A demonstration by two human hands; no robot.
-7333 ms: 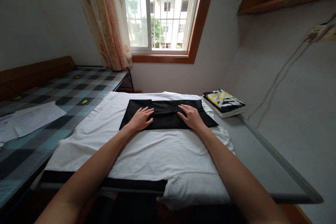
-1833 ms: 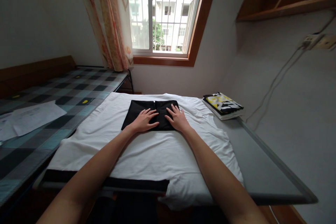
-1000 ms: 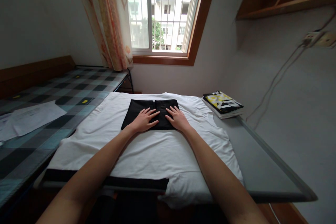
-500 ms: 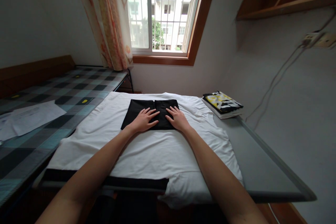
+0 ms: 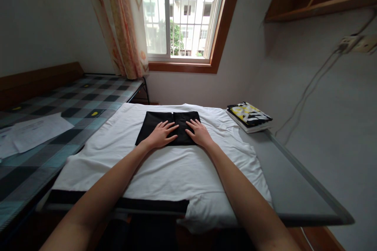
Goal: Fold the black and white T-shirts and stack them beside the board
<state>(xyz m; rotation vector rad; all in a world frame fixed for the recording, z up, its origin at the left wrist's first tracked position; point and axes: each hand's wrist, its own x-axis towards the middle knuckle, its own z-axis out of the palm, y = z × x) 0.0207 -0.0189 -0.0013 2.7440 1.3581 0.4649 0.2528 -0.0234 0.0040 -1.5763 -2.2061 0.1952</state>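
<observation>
A white T-shirt (image 5: pixel 173 172) lies spread over the table, with its neckline toward the right and one sleeve hanging over the front edge. On its far half rests a flat black rectangular piece (image 5: pixel 151 123) with a seam down the middle; whether it is a print or a separate sheet I cannot tell. My left hand (image 5: pixel 161 134) lies flat on the left and middle of the black piece, fingers spread. On its right part rests my right hand (image 5: pixel 200 133), also flat with fingers apart. Neither hand grips anything.
Folded printed cloth on a book-like stack (image 5: pixel 249 117) sits at the table's far right. The grey table (image 5: pixel 294 180) shows beyond the shirt. Left stands a bed with a checked cover (image 5: pixel 103 102) and white papers (image 5: pixel 38 133). A curtain (image 5: pixel 126 27) hangs beside the window.
</observation>
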